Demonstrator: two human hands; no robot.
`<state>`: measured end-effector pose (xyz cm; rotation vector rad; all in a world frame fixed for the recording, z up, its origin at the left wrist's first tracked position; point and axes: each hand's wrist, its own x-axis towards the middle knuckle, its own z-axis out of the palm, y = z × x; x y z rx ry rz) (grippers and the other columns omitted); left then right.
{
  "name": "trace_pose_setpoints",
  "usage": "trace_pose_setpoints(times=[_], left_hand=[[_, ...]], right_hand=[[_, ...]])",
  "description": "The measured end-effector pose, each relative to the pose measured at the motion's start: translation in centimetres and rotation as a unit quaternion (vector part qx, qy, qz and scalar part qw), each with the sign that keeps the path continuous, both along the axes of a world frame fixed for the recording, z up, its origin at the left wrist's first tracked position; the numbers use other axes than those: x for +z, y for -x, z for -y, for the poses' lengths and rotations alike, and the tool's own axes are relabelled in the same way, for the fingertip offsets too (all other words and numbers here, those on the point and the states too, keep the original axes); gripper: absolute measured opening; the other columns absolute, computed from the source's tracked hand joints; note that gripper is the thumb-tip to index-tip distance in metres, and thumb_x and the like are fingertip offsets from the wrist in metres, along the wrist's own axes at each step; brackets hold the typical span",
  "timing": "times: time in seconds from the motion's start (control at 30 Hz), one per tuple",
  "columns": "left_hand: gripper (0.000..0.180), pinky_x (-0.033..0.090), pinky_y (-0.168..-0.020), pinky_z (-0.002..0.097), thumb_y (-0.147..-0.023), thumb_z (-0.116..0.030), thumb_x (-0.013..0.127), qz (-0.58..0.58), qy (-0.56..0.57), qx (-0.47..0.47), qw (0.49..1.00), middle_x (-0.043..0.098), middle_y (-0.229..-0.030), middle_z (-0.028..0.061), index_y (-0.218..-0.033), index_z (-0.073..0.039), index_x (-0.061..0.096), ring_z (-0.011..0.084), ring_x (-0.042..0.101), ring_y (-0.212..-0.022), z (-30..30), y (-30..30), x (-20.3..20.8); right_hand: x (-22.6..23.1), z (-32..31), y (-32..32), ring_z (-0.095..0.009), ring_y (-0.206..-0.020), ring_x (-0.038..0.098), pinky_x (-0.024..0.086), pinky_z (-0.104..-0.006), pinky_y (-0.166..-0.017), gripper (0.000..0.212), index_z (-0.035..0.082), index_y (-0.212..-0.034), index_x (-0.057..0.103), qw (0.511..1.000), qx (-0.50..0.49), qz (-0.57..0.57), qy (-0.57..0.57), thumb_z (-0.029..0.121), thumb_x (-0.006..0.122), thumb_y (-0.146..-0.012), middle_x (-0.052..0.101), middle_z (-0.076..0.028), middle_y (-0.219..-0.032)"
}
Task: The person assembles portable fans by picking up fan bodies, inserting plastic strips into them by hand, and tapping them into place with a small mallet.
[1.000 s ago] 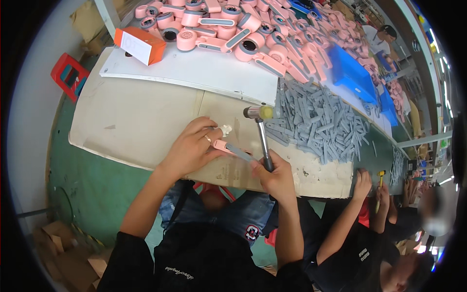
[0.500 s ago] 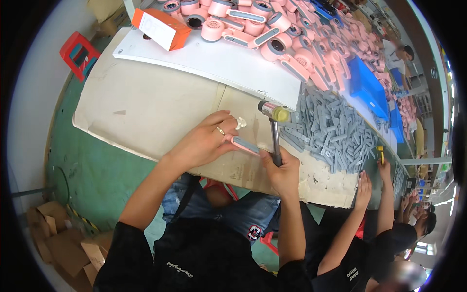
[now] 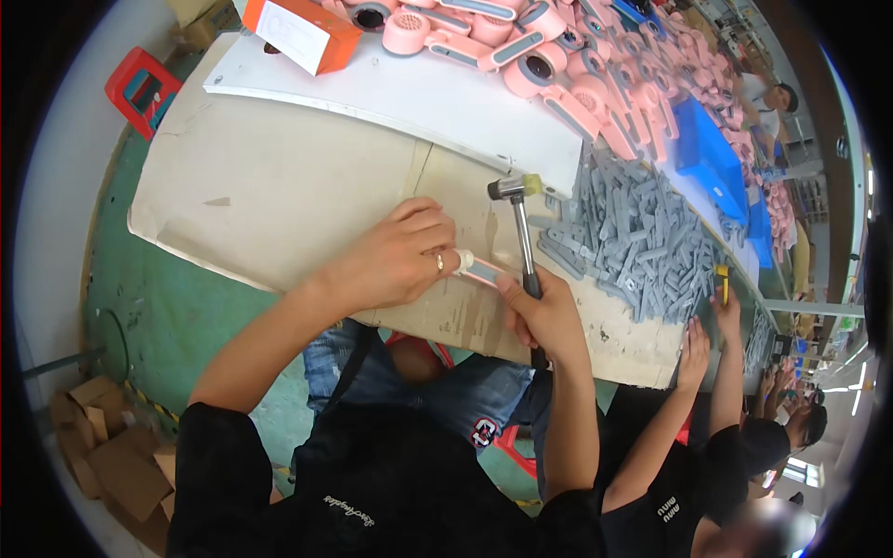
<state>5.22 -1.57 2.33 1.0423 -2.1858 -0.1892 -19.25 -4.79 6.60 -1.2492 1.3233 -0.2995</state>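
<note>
A slim pink handle with a grey strip (image 3: 486, 272) spans the gap between my hands over the cardboard. My left hand (image 3: 406, 253) is closed around its left end, with a ring on one finger; that end is hidden. A small white covering (image 3: 463, 261) shows at the left fingertips, against the handle. My right hand (image 3: 547, 314) grips a mallet (image 3: 524, 228) by its dark handle, its head pointing up and away, one face yellowish. The right thumb presses on the pink handle's right end.
Grey strips (image 3: 633, 242) lie heaped to the right. Pink round-headed devices (image 3: 558, 70) pile up behind a white board (image 3: 400, 102), beside an orange-and-white box (image 3: 302, 37). Blue bins (image 3: 709, 158) stand at far right. A co-worker's hands (image 3: 693, 353) are close by on the right.
My left hand has turned, bringing the white covering down beside the pink handle. The right hand has shifted slightly right along with the mallet, which leans a little more left.
</note>
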Motion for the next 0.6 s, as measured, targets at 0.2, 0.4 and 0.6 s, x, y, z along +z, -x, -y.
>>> trace_pose_setpoints(times=[0.2, 0.4, 0.6], left_hand=[[0.004, 0.045, -0.104, 0.0414, -0.082, -0.01, 0.068, 0.021, 0.026, 0.023, 0.999, 0.063, -0.096, 0.0049, -0.085, -0.008, 0.067, 0.0222, 0.061, -0.102, -0.3, 0.0, -0.3], [0.012, 0.042, -0.106, 0.0434, -0.082, -0.015, 0.065, 0.094, 0.075, -0.016, 0.993, 0.068, -0.106, -0.0014, -0.091, -0.017, 0.074, 0.0177, 0.063, -0.104, 0.5, 0.2, -0.6], [0.013, 0.039, -0.11, 0.047, -0.086, -0.017, 0.065, 0.114, 0.041, -0.015, 0.993, 0.07, -0.103, -0.0045, -0.094, -0.019, 0.075, 0.0146, 0.062, -0.104, 1.1, 0.2, -0.6]], right_hand=[[-1.8, -0.1, -0.2, -0.008, -0.035, 0.038, 0.026, -0.0247, -0.034, 0.034, -0.005, -0.116, 0.065, 0.989, -0.053, 0.11, -0.089, 0.026, 0.065, -0.1, 0.071, -0.015, -0.073], [-2.1, -0.2, 0.0, -0.008, -0.036, 0.04, 0.027, -0.0251, -0.034, 0.029, -0.003, -0.107, 0.067, 0.988, -0.066, 0.126, -0.063, 0.025, 0.063, -0.101, 0.068, -0.012, -0.068], [-2.8, -2.8, -0.3, -0.007, -0.042, 0.043, 0.029, -0.0242, -0.038, 0.026, 0.002, -0.108, 0.062, 0.99, -0.102, 0.085, 0.049, 0.028, 0.056, -0.106, 0.051, 0.0, -0.057]])
